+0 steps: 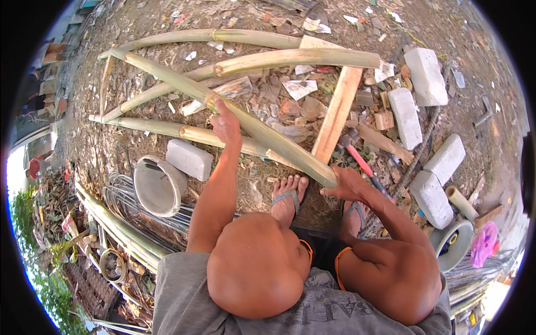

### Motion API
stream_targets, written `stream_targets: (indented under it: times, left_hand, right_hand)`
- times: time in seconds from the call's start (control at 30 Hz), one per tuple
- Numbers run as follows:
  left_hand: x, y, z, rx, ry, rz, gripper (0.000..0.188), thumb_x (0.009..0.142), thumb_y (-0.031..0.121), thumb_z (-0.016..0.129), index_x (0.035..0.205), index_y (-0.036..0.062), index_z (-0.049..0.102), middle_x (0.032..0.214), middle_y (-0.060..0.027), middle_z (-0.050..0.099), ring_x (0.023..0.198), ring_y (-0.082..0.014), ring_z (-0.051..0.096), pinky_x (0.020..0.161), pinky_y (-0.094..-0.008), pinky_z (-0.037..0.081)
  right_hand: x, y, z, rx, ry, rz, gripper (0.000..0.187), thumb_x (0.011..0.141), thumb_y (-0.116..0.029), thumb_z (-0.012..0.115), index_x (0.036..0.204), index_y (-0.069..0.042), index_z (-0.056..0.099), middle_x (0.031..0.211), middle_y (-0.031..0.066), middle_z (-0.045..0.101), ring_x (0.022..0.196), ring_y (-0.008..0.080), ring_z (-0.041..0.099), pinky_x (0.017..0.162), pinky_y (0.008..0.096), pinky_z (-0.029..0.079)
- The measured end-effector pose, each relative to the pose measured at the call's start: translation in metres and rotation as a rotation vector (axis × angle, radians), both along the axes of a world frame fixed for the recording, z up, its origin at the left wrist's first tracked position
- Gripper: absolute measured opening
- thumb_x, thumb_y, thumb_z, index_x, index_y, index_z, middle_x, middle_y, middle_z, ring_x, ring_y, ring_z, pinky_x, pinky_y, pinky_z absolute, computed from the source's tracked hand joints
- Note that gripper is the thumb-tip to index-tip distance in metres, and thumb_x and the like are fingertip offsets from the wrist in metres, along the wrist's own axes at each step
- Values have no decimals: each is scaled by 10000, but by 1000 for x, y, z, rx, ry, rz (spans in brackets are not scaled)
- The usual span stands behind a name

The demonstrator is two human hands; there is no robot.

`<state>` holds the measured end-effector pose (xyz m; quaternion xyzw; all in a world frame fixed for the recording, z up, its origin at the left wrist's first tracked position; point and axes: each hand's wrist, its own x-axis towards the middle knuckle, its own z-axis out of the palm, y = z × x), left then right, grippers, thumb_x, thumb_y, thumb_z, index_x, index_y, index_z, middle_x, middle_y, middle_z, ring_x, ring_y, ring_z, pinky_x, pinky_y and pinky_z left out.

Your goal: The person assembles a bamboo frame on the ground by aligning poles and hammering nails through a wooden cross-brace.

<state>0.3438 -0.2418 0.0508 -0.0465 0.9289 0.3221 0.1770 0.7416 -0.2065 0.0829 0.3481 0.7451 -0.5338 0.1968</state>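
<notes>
The person squats on the dirt ground, left hand wrapped around the middle of a long green bamboo pole and right hand gripping its near end, likely to keep it steady across the other poles.

A left hand rests on a long green bamboo pole lying diagonally on littered ground; a right hand grips its near end; other bamboo poles cross above and beneath, closing off the far side; a wooden plank lies just right of the pole, with a red-handled hammer beside the right hand; white blocks crowd the right; a grey block and a round bucket stand left of the left forearm; bare dirt shows between the forearms, apart from two sandalled feet.
</notes>
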Motion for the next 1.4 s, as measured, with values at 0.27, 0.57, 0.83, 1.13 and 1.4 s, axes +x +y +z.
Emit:
stream_targets:
  times: [0.27, 0.57, 0.83, 1.13, 1.4]
  left_hand:
    - [18, 19, 27, -26, 62, 8, 969, 984, 799, 451, 1084, -117, 748, 1066, -333, 732, 996, -498, 683, 938, -570, 496]
    - [20, 11, 35, 79, 30, 46, 922, 979, 769, 485, 983, -110, 764, 1016, -312, 741, 993, -472, 692, 929, -555, 494]
    - [14, 37, 33, 87, -36, 88, 957, 991, 780, 444, 984, -121, 766, 1008, -320, 737, 969, -467, 677, 923, -553, 487]
    - [7, 28, 24, 95, -86, 62, 966, 973, 788, 452, 965, -126, 764, 1005, -324, 740, 976, -472, 683, 932, -561, 484]
    - [8, 12, 18, 123, -52, 47, 967, 966, 797, 465, 1063, -120, 756, 1056, -321, 737, 1019, -453, 690, 957, -543, 487]
  right_hand:
    - [0, -4, 28, -44, -69, -53, 784, 762, -466, 901, 1311, 24, 628, 1102, 298, 750, 1071, 461, 735, 946, 508, 574]
    - [1, 0, 49, -84, -43, -74, 765, 760, -446, 903, 1311, 20, 649, 1095, 293, 750, 1057, 437, 744, 918, 488, 576]
    - [-8, 18, 50, -56, -12, -158, 677, 759, -414, 906, 1253, -11, 678, 1038, 259, 764, 1030, 418, 752, 905, 484, 576]
    - [-1, 18, 45, -64, 41, -103, 669, 768, -402, 897, 1264, -14, 672, 1086, 269, 760, 1039, 426, 748, 904, 496, 572]
    - [-4, 3, 53, -74, -37, -64, 690, 776, -416, 891, 1271, -8, 637, 1075, 298, 745, 1042, 454, 740, 920, 512, 570]
